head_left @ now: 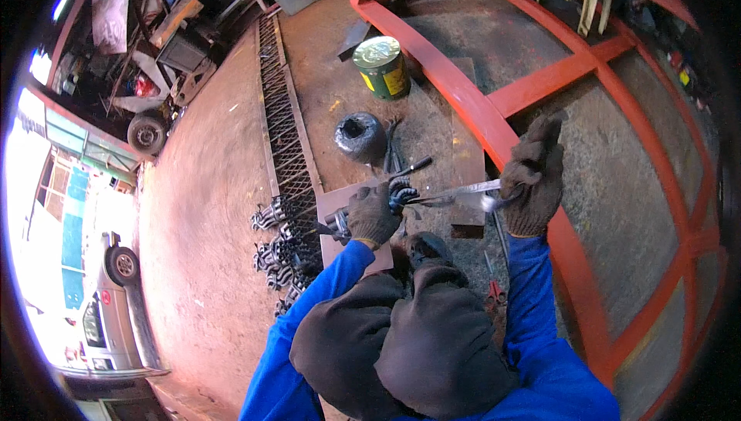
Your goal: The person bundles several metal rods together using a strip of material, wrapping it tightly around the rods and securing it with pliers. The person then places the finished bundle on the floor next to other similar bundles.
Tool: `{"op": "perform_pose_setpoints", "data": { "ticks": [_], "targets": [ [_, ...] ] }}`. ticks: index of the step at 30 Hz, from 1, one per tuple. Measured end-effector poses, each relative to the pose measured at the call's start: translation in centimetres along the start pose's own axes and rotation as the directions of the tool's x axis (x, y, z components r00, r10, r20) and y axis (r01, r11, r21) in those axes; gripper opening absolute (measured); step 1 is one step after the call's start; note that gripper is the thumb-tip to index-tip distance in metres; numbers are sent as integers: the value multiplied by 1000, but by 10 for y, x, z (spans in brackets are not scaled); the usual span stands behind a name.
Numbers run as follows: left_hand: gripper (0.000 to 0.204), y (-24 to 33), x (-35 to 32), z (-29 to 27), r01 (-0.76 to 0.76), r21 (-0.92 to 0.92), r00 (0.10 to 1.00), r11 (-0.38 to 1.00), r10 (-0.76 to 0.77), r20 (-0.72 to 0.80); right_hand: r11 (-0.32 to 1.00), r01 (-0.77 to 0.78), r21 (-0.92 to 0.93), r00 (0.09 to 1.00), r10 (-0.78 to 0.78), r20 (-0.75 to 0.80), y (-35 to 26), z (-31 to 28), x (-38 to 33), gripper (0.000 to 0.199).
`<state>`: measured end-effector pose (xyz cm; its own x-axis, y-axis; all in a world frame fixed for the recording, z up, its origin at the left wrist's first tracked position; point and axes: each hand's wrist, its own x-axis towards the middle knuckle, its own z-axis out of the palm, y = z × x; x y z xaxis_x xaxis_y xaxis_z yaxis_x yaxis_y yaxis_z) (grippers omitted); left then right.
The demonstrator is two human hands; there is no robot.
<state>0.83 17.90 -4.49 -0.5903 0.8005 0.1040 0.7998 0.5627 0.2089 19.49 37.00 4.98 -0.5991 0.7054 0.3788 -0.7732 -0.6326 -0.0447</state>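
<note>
My left hand [374, 214], in a dark work glove, is closed round a bundle of dark curved metal pieces [400, 193], low in front of my knees. From the bundle a thin, shiny, pale strip [463, 190] stretches to the right. Its other end is gripped in my gloved right hand [532, 178], held beside the red metal frame. The strip's material is hard to make out. Just beyond the bundle stands a dark, shiny roll with a hollow centre [360, 137]. Under my left hand lies a flat, pale brownish sheet [330, 203].
A green and yellow can [382, 67] stands farther off, near the large red metal frame [494, 124] filling the right side. Several similar bundles [282, 259] are heaped at left by a floor grating [279, 104]. Red-handled pliers or scissors [496, 293] lie by my right forearm.
</note>
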Motion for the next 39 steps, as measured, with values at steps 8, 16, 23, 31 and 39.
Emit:
{"op": "perform_pose_setpoints", "data": {
  "ticks": [8, 16, 23, 31, 39],
  "targets": [
    [48, -4, 3, 9, 86, 19, 996, 996, -86, -23, -774, 469, -426, 883, 423, 202, 27, -77, -66, 41],
    [45, 7, 8, 7, 131, -69, 991, 989, -130, 13, -683, 162, -712, 797, 516, -313, 6, -39, -141, 37],
    [53, 3, 10, 10, -13, -34, 1000, 999, 13, -5, -558, 165, -813, 674, 665, -320, 10, -6, -116, 35],
    [57, 1, -11, -20, -115, 42, 987, 992, 110, 115, -461, 84, -884, 571, 749, -336, 20, 6, -107, 33],
    [58, -8, -17, -13, -160, 68, 987, 985, 159, 22, -443, -45, -895, 514, 758, -401, 35, 17, -106, 31]
  ]
}}
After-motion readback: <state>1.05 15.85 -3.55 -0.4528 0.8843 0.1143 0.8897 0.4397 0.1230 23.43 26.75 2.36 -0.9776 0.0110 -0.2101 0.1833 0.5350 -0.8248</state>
